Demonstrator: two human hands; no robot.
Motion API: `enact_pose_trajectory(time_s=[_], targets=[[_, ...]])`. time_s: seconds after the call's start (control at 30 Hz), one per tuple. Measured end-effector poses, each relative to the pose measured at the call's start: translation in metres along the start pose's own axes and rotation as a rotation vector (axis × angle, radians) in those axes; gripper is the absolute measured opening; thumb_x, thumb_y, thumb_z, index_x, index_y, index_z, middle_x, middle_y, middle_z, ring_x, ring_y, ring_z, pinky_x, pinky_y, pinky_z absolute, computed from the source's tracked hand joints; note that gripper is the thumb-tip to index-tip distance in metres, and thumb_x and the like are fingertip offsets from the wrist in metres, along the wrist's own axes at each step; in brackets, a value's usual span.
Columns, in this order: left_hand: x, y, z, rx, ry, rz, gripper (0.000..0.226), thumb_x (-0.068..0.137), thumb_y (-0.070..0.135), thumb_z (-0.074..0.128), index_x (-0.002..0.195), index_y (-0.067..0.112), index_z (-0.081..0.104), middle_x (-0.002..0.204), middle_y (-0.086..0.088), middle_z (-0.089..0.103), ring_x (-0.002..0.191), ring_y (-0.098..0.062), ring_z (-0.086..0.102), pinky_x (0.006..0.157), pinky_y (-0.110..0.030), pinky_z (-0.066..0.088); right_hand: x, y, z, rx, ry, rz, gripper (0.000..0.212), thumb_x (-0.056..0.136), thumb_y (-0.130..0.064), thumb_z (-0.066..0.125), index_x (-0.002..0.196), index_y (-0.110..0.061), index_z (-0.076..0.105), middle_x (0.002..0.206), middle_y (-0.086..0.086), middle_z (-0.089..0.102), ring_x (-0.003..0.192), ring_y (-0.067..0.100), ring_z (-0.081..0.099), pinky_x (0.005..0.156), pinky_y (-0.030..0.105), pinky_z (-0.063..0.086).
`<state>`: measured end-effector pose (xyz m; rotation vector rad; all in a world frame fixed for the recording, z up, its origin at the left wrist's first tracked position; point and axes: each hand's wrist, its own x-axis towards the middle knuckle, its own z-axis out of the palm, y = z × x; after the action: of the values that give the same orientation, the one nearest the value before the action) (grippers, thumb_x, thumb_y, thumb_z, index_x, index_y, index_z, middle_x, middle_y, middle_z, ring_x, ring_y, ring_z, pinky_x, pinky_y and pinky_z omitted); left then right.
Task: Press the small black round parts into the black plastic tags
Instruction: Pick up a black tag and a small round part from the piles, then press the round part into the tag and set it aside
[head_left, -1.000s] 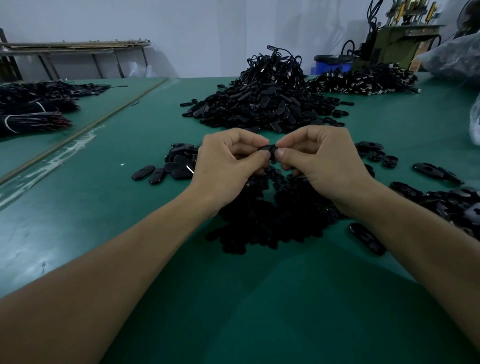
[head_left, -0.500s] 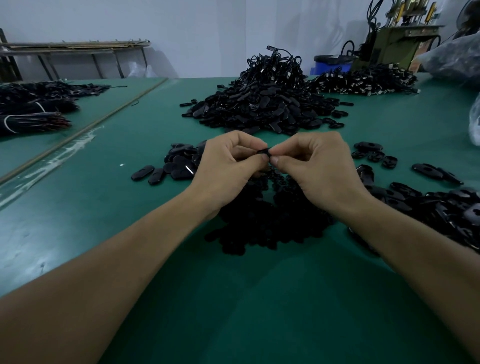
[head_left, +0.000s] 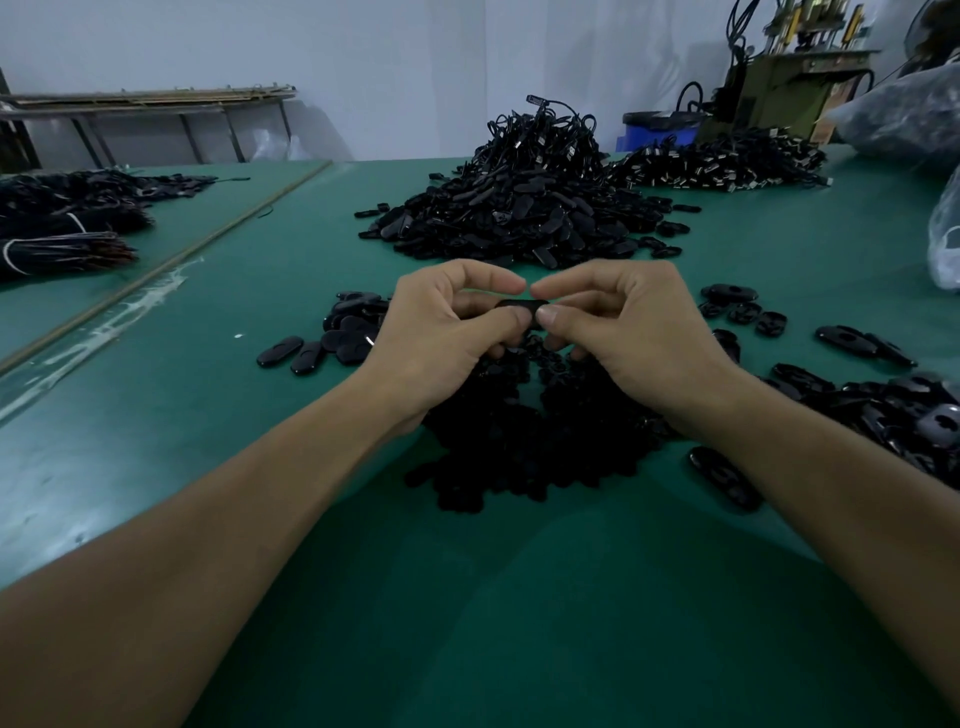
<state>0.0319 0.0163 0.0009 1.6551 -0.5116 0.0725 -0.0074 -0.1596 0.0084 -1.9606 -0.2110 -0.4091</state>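
A black plastic tag (head_left: 522, 305) is pinched at either end by the fingers (head_left: 467, 275) of the left hand (head_left: 441, 343) and right hand (head_left: 628, 332), presumably braced for pressing. It is held above the round parts (head_left: 519, 447) heaped on the counter (head_left: 208, 426).

Pinching a glossy black oval plastic tag (head_left: 522, 305) by its two ends, left hand (head_left: 441, 338) on one, right hand (head_left: 623, 332) on the other. Holding it level, long side running left to right, just above the far edge of the low matt heap of small black round parts (head_left: 530, 447). Not showing whether a round part is sitting in it.

Lying flat just left of that heap: a small cluster of tags (head_left: 332, 338). Lying scattered right of the heap: a few loose tags (head_left: 737, 306), cut-outs facing up. Piling thickly further right: a broad spread of tags (head_left: 914, 415). Lying alone at the heap's near right edge: a single tag (head_left: 724, 478). Rising well beyond the heap: a tall mound of tags (head_left: 519, 218).
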Motion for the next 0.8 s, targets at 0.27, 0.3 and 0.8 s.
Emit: enact_pose_trajectory(time_s=[0.27, 0.3, 0.8], targets=[[-0.0004, -0.0023, -0.0011, -0.013, -0.002, -0.025, 0.017, 0.082, 0.001, 0.078, 0.093, 0.012, 0.072, 0.077, -0.005, 0.076, 0.068, -0.013, 0.070, 0.066, -0.020, 0.055, 0.0023, 0.0012, -0.0041, 0.039, -0.018, 0.025, 0.008, 0.084, -0.012, 0.078, 0.086, -0.019, 0.075, 0.070, 0.000, 0.074, 0.061, 0.007, 0.067, 0.064, 0.019, 0.056], [-0.0007, -0.0024, -0.0010, -0.012, -0.003, -0.028, 0.017, 0.082, 0.001, 0.079, 0.093, 0.012, 0.073, 0.078, -0.006, 0.077, 0.069, -0.013, 0.070, 0.067, -0.020, 0.055, 0.0028, 0.0015, -0.0038, 0.021, -0.016, 0.024, 0.008, 0.083, -0.013, 0.078, 0.085, -0.019, 0.075, 0.069, 0.000, 0.074, 0.061, 0.008, 0.067, 0.065, 0.021, 0.057], [-0.0011, 0.0038, -0.0025, 0.018, 0.001, -0.026, 0.014, 0.078, -0.001, 0.081, 0.087, 0.009, 0.074, 0.074, -0.009, 0.077, 0.064, -0.015, 0.072, 0.062, -0.019, 0.055, 0.0075, 0.0001, -0.0039, -0.116, 0.013, 0.009, 0.006, 0.079, -0.019, 0.078, 0.079, -0.022, 0.074, 0.067, -0.005, 0.071, 0.060, 0.006, 0.064, 0.067, 0.034, 0.059]])
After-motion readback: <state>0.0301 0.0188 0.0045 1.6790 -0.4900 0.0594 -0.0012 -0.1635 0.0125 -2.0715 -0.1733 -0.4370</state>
